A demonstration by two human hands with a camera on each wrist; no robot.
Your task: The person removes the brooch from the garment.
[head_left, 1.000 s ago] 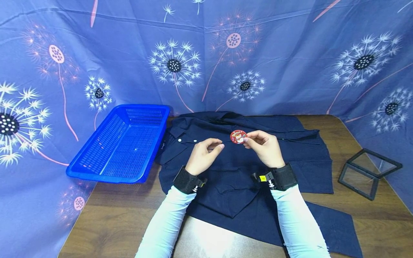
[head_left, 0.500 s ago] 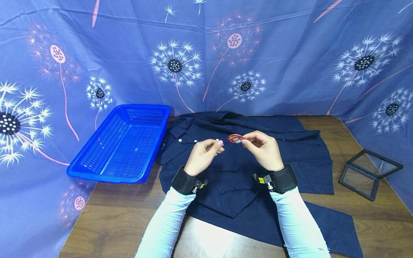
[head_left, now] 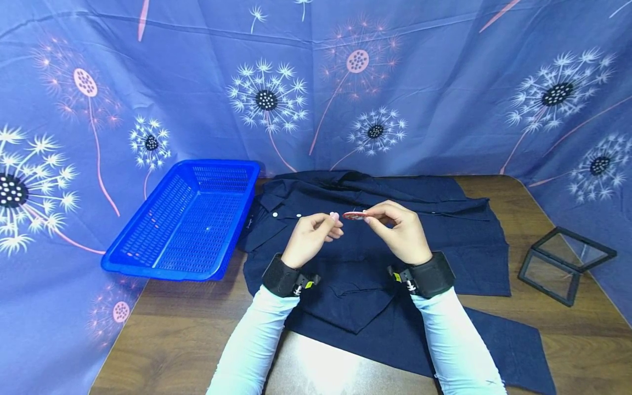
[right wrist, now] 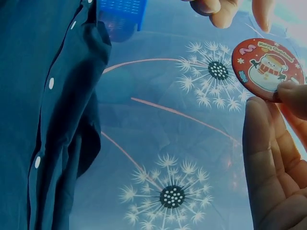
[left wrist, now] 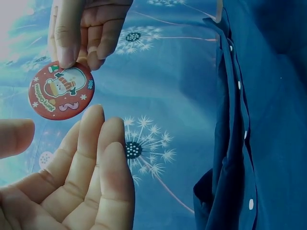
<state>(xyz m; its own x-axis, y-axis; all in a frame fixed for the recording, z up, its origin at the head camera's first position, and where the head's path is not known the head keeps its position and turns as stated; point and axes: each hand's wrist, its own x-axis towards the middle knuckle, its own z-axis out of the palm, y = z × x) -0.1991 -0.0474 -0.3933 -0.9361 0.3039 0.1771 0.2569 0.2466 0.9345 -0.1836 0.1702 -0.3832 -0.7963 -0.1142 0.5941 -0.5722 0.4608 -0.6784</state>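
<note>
Brown wood table (head_left: 197, 323), dark navy buttoned cloth shirt (head_left: 355, 263) spread on it. Blue perforated plastic basket (head_left: 190, 227) left, black-framed clear hinged case (head_left: 556, 260) right. Left hand (head_left: 307, 238) empty, fingers loosely bent, thumb apart. Right hand (head_left: 401, 231) pinches round red snowman-print badge (left wrist: 61, 91) above shirt, near left fingertips.

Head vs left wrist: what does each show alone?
Only head: blue perforated plastic basket, clear black-framed case.
Only left wrist: readable snowman print on the round red badge; head sees it nearly edge-on.
Both: that badge pinched in the right hand, left hand near it, dark blue buttoned cloth garment, blue dandelion-print fabric backdrop.
</note>
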